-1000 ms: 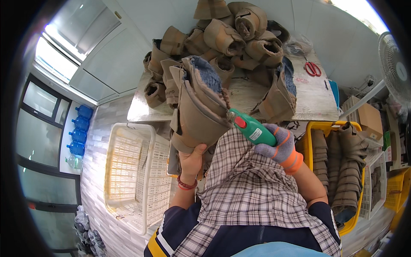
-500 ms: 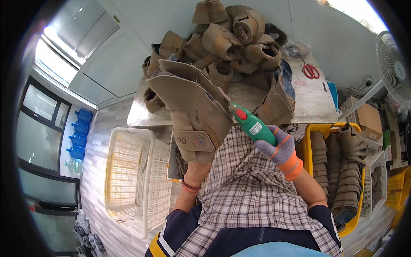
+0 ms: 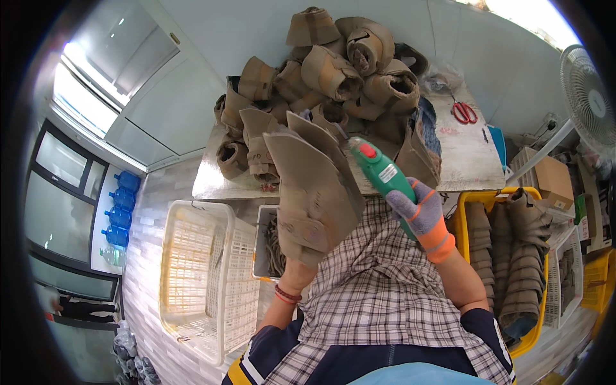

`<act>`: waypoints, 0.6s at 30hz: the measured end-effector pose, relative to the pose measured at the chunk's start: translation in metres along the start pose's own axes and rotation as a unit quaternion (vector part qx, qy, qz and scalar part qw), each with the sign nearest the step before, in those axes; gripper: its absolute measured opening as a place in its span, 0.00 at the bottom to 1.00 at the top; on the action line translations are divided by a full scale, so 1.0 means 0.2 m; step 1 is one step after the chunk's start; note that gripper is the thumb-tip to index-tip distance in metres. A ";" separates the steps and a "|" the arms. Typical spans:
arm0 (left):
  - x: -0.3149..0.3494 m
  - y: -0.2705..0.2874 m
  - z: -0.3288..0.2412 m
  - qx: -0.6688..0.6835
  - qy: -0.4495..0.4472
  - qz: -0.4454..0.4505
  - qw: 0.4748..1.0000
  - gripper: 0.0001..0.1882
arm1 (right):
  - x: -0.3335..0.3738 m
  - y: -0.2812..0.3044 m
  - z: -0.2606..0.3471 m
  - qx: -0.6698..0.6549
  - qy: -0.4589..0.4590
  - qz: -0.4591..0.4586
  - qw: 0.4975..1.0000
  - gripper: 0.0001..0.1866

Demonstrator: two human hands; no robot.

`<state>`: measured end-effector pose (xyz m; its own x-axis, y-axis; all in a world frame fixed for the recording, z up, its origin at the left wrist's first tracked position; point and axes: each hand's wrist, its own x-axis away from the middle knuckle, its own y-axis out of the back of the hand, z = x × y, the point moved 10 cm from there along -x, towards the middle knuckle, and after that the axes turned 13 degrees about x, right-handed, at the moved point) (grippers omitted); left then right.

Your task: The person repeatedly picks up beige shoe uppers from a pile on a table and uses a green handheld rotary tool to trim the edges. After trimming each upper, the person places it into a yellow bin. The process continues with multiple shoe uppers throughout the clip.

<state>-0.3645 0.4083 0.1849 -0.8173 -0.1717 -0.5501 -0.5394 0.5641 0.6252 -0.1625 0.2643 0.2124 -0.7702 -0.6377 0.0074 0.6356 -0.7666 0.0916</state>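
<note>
In front of me stands what looks like a brown boot upper, a curved piece with a strap patch low on it, blurred by motion. My left hand grips its lower end from beneath; most of the fingers are hidden behind it. My right hand, in a grey and orange glove, is wrapped round a green handheld power tool with a red switch. The tool's metal tip points up and left, close to the upper's right edge. Whether they touch I cannot tell.
Several similar brown uppers are heaped on the worktable, beside red-handled scissors. A white basket stands on the left, a yellow crate of stacked uppers on the right. A white fan rises at the far right.
The held upper has turned and moved slightly right. My right hand has lowered a little with the tool, whose tip now sits nearer the piece's upper right side.
</note>
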 end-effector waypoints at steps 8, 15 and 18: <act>-0.94 0.62 0.34 -0.121 -0.041 -0.157 0.979 0.18 | 0.08 0.28 -0.21 0.041 -0.011 -0.096 0.994 0.17; -1.59 0.79 0.82 -0.157 0.135 -0.149 0.967 0.25 | 0.11 0.30 -0.24 0.053 -0.025 -0.080 0.995 0.18; -1.51 0.87 0.84 -0.055 0.170 -0.241 0.954 0.27 | 0.10 0.31 -0.22 0.074 -0.017 -0.083 0.994 0.19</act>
<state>-0.1780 0.6942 0.3671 -0.4764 -0.6526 -0.5891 -0.8723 0.2672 0.4094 -0.1360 0.2005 0.1737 -0.8666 -0.4988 0.0130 0.4869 -0.8397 0.2406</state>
